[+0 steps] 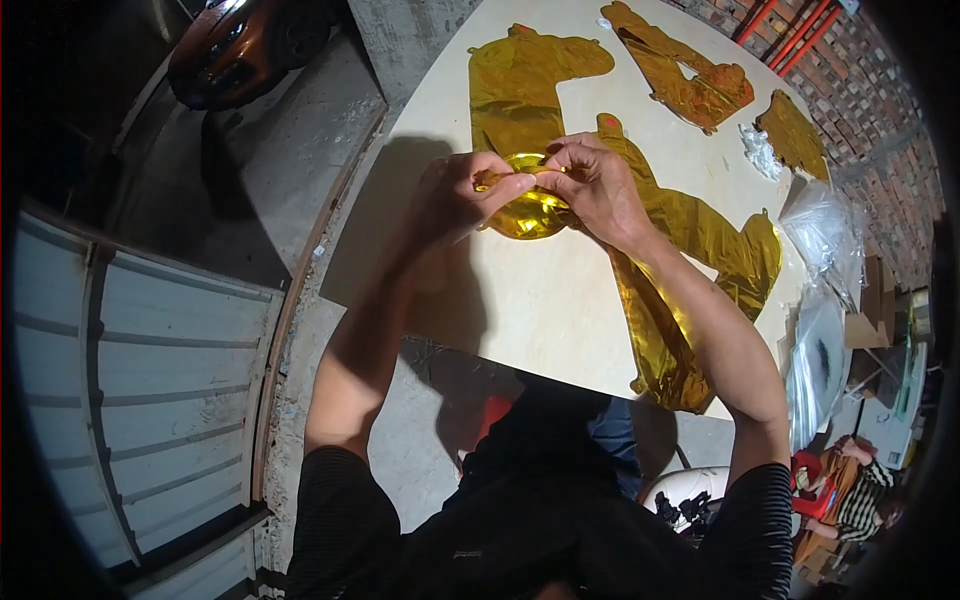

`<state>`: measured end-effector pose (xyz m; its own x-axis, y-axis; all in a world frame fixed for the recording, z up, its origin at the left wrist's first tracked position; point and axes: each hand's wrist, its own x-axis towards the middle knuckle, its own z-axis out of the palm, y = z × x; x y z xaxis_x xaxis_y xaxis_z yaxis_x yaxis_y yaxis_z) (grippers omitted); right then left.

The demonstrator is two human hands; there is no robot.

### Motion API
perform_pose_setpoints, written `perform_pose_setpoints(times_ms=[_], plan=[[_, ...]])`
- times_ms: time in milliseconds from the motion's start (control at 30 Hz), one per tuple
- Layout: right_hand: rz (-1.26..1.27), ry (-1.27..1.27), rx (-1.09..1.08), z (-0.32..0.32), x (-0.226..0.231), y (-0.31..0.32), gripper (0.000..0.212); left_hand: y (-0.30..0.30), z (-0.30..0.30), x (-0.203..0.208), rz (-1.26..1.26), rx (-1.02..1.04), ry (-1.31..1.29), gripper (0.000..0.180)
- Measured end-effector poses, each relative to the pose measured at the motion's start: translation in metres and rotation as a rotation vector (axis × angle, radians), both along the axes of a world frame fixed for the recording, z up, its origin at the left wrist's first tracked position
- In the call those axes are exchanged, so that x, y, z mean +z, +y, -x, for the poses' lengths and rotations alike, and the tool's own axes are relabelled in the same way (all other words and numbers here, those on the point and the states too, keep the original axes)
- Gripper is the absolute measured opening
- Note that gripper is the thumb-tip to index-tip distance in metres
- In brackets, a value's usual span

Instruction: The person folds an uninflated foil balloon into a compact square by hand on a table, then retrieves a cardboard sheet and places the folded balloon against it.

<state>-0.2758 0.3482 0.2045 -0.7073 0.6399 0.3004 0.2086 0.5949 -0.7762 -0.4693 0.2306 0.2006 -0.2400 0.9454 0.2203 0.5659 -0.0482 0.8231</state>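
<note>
Over the pale wooden table [545, 310], my left hand [462, 200] and my right hand [603, 195] meet at a shiny gold foil balloon [533, 220]. Fingers and thumbs of both hands are closed, pinching its upper edge, with the thumbs nearly touching. Its lower part bulges and looks rounded. Just beyond my hands lies a flat gold foil balloon [515, 85] with a bent shape; my hands hide whether it joins the pinched one. Under my right forearm stretches another flat, angled gold balloon [715, 245], reaching the table's near edge.
Farther right lie a gold balloon with a hole [690, 85], a gold foil piece [793, 135] and crumpled clear plastic [760, 152]. Clear plastic bags [822, 225] crowd the right edge. A white metal panel [170, 390] stands left. A person in stripes [862, 500] is at lower right.
</note>
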Motion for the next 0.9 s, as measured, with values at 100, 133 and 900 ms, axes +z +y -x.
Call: perform_pose_setpoints(times_ms=[100,133,900], plan=[[0.060,-0.038,-0.038,0.006,0.006,-0.004,0.010,0.000,0.006,-0.012,-0.042,0.016,0.036,0.020],[0.154,-0.097,-0.072,0.008,0.007,-0.005,0.010,0.000,0.009,-0.015,-0.057,0.030,0.033,0.020],[-0.068,-0.310,0.012,0.013,0.034,0.005,0.025,0.001,0.007,-0.018,-0.099,0.044,-0.070,0.060]])
